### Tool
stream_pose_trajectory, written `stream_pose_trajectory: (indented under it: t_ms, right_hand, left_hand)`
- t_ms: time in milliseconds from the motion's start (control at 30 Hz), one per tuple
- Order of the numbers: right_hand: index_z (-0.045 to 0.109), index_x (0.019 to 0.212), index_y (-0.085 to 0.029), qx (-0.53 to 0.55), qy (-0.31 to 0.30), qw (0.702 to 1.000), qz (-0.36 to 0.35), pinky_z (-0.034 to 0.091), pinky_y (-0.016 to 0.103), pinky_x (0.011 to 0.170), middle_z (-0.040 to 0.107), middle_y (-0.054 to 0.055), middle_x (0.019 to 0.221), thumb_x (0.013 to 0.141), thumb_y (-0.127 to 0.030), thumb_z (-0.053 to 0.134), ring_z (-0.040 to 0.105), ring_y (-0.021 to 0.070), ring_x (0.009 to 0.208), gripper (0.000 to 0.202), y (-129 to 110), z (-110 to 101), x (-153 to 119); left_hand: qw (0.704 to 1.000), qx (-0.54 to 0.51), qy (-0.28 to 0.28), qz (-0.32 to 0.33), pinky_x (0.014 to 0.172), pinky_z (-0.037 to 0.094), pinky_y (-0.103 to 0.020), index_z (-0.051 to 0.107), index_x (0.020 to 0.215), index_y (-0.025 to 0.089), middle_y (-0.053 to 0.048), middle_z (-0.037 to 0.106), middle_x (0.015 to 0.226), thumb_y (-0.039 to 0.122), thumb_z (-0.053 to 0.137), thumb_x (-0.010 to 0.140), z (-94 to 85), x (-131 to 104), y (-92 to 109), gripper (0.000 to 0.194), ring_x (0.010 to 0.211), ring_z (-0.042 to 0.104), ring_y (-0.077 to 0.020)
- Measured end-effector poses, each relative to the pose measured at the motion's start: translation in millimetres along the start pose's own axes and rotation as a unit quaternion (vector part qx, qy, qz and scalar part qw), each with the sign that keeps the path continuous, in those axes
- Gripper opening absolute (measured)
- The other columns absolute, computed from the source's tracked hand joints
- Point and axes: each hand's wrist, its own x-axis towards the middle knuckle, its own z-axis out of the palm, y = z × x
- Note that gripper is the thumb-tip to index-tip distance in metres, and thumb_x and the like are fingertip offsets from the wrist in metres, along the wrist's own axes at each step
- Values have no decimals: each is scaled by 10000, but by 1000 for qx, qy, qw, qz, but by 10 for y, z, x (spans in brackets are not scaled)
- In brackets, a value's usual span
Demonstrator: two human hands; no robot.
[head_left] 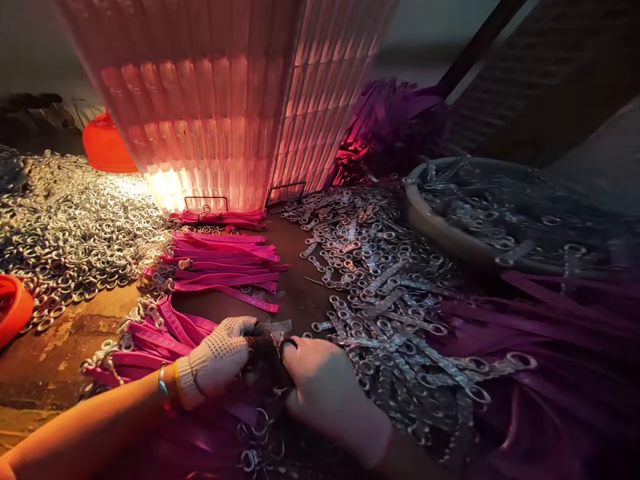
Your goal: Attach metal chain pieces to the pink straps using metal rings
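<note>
My left hand (217,357), in a dotted white knit glove with a bracelet at the wrist, is closed at lower centre; what its fingertips pinch is dark and blurred. Close to its right, my right hand (327,383) is curled around a black ring-like handle (286,345), its blade or tip not clear. Between the hands lies a dark, smeared area. Pink straps (155,340) with metal rings lie left of and behind my left hand, and another row of pink straps (225,263) is beyond it. Small silver ringed pieces (395,320) are heaped to the right.
A pile of metal rings (75,227) spreads at left, near an orange-red object (16,307) and an orange-red lamp (107,143). Tall ribbed translucent panels (215,113) stand behind. At right are a round basin (440,223) of silver pieces and purple straps (560,347).
</note>
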Motion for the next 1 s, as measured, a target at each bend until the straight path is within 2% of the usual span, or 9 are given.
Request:
stream_pose_trajectory:
  t_ms: [133,233,333,467,533,600,767,933,1000]
  right_hand:
    - [625,709,-159,140,-13,990,10,309,290,573,625,77,697,652,-170,523,500,181,614,118,94,0,44]
    - [661,828,-176,348,-6,935,62,404,264,613,634,27,701,829,-190,438,532,180,667,223,140,56,71]
    - [685,906,-178,354,30,924,139,457,298,703,671,54,790,832,-196,458,579,209,759,239,287,91,45]
    - [671,1104,-181,303,90,927,201,475,361,820,690,77,858,792,-131,444,607,240,848,389,521,117,-31]
    - [650,1181,-185,304,71,928,202,486,363,815,695,68,830,776,-103,431,613,236,816,467,560,144,-45]
    - [638,1212,-187,304,41,931,198,495,343,781,696,56,798,761,-81,425,616,226,776,510,546,173,-30]
    - [646,1156,-202,302,41,940,153,489,297,769,717,56,904,763,-48,445,634,210,840,467,435,192,80]
    - [647,1032,-209,280,39,955,84,460,272,755,707,53,951,756,-23,492,621,200,852,367,240,182,201]
    - [644,982,-198,242,17,968,64,436,262,725,704,51,919,739,-15,516,619,194,819,330,132,183,253]
  left_hand:
    - [1000,10,1,-22,350,256,-182,555,699,154,35,481,476,331,600,729,63,116,55,185,368,393,-75]
    - [1000,-8,8,-13,371,281,-186,574,756,147,30,492,525,321,580,756,49,284,72,174,381,390,-70]
    - [994,105,-17,13,426,354,-200,626,854,146,21,504,568,318,535,821,-60,536,83,198,440,434,-90]
    - [881,454,6,129,721,512,-265,675,981,148,-81,654,915,145,550,777,-228,930,9,240,820,622,-182]
    - [829,540,1,147,844,511,-315,671,1045,148,-124,636,1112,72,560,720,-254,1079,-70,352,975,621,-227]
    - [817,559,-13,142,867,510,-364,670,1058,136,-157,611,1185,49,567,691,-250,1167,-137,391,991,624,-260]
    - [828,542,-34,139,848,514,-350,685,921,121,-129,672,1028,47,505,715,-317,1064,-109,284,929,635,-236]
    - [966,246,-76,19,465,407,-193,658,907,139,-26,639,719,201,481,824,-504,533,21,204,499,502,-91]
    - [985,167,-45,-21,398,315,-179,624,841,140,9,559,597,321,540,844,-531,310,27,199,422,412,-70]
